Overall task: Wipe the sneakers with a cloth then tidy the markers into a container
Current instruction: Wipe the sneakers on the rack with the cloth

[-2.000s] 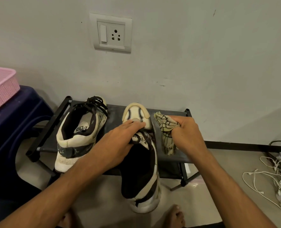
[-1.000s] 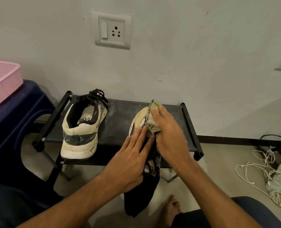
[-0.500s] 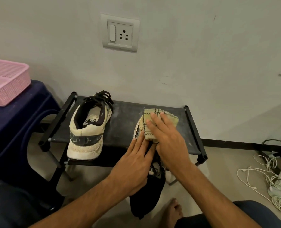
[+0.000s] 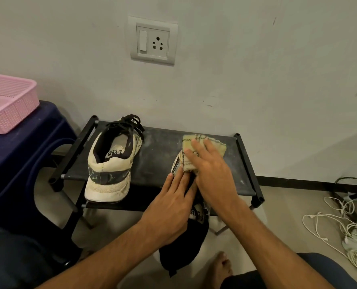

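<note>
Two cream-and-black sneakers sit on a low black rack point(image 4: 156, 161). The left sneaker point(image 4: 110, 163) stands alone, heel toward me. The right sneaker point(image 4: 196, 230) is mostly hidden under my hands, its dark heel end hanging over the rack's front edge. A folded yellowish cloth point(image 4: 202, 147) lies over that shoe's toe. My right hand point(image 4: 213, 174) presses flat on the cloth with straight fingers. My left hand point(image 4: 171, 209) rests flat on the shoe's side, fingers straight. No markers are in view.
A pink plastic basket point(image 4: 8, 105) sits on a dark blue stool point(image 4: 21, 151) at the left. White cables point(image 4: 340, 224) tangle on the floor at the right. A wall socket point(image 4: 153, 41) is above the rack. My bare foot point(image 4: 221, 268) is below.
Two seconds ago my right hand gripped the bunched cloth beside the shoe and my left hand gripped the shoe. Both hands now lie flat, the cloth pressed on the toe.
</note>
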`<control>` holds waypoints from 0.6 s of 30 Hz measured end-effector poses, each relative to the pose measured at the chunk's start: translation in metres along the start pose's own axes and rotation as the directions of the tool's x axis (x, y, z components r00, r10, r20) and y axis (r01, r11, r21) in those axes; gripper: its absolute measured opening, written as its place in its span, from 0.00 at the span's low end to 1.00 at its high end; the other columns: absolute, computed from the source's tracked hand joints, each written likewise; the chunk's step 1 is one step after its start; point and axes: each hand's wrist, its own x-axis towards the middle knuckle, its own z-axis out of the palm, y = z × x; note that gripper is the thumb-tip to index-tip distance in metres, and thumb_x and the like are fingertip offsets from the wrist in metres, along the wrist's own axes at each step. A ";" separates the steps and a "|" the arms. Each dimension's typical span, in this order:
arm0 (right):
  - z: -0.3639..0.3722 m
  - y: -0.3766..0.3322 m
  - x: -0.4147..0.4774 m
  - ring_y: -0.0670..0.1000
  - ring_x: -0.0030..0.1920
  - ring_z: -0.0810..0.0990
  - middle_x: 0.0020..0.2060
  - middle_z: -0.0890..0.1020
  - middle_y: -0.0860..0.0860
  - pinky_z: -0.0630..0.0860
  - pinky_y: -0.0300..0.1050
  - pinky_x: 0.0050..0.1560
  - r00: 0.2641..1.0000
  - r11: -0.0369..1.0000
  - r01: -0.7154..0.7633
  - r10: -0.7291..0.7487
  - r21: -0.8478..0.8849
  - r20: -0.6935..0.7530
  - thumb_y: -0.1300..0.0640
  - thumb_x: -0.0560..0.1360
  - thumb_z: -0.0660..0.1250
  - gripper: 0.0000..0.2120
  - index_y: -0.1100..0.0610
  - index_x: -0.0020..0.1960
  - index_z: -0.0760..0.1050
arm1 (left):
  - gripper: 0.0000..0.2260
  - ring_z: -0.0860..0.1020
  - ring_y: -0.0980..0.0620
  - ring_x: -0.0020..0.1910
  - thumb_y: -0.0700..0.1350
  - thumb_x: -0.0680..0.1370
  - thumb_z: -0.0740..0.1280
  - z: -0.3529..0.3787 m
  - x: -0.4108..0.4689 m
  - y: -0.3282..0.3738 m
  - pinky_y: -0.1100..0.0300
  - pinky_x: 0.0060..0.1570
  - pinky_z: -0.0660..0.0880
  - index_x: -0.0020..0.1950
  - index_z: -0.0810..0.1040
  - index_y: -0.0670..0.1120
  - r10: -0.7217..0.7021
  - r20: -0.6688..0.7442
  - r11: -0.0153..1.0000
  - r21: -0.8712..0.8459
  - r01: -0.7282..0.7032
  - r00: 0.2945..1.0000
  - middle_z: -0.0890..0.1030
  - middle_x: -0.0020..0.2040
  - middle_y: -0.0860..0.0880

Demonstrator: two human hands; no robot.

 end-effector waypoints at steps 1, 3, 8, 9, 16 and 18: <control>-0.001 0.000 -0.003 0.63 0.68 0.72 0.65 0.77 0.57 0.74 0.57 0.62 0.999 0.999 0.051 -0.051 -0.011 -0.015 0.70 0.69 0.69 0.23 0.58 0.63 0.78 | 0.38 0.29 0.40 0.74 0.45 0.78 0.58 0.001 0.000 0.000 0.45 0.75 0.38 0.77 0.33 0.42 0.001 -0.002 1.000 0.001 -0.001 1.000 0.33 0.76 0.38; -0.005 0.009 -0.001 0.61 0.69 0.70 0.67 0.75 0.56 0.72 0.56 0.64 1.000 1.000 0.027 -0.027 -0.006 -0.013 0.70 0.69 0.71 0.26 0.56 0.65 0.76 | 0.38 0.27 0.41 0.73 0.44 0.79 0.58 0.000 0.000 0.001 0.45 0.75 0.37 0.76 0.32 0.43 -0.008 -0.001 1.000 0.002 0.008 1.000 0.30 0.75 0.38; -0.006 -0.001 -0.006 0.60 0.74 0.64 0.73 0.69 0.55 0.70 0.56 0.66 0.994 0.993 -0.106 0.104 0.060 0.031 0.67 0.75 0.59 0.25 0.55 0.71 0.71 | 0.34 0.38 0.38 0.76 0.45 0.76 0.55 0.011 0.003 -0.002 0.42 0.75 0.50 0.79 0.43 0.40 0.021 -0.084 1.000 -0.010 -0.022 0.996 0.42 0.77 0.35; -0.004 -0.004 -0.012 0.62 0.72 0.67 0.70 0.72 0.56 0.73 0.56 0.64 0.999 0.998 -0.036 0.035 0.043 0.022 0.67 0.74 0.58 0.24 0.57 0.69 0.74 | 0.33 0.45 0.36 0.76 0.45 0.74 0.53 0.013 0.002 -0.003 0.41 0.73 0.57 0.78 0.49 0.39 0.024 -0.103 0.999 -0.031 -0.027 0.994 0.50 0.77 0.33; -0.004 0.003 -0.009 0.62 0.73 0.64 0.73 0.68 0.56 0.72 0.57 0.64 0.987 0.984 -0.162 0.161 0.070 0.008 0.69 0.74 0.63 0.28 0.57 0.72 0.70 | 0.33 0.32 0.40 0.75 0.43 0.77 0.50 0.008 -0.001 0.000 0.43 0.75 0.44 0.77 0.34 0.42 -0.001 -0.070 1.000 0.008 0.002 0.998 0.34 0.76 0.37; -0.002 -0.005 -0.017 0.64 0.70 0.69 0.69 0.73 0.58 0.76 0.58 0.60 0.999 0.998 -0.043 0.042 0.051 0.013 0.70 0.71 0.66 0.26 0.58 0.68 0.74 | 0.32 0.47 0.35 0.76 0.44 0.73 0.46 0.020 0.000 -0.001 0.40 0.71 0.60 0.78 0.49 0.39 0.009 -0.109 0.999 -0.042 -0.014 0.994 0.50 0.77 0.34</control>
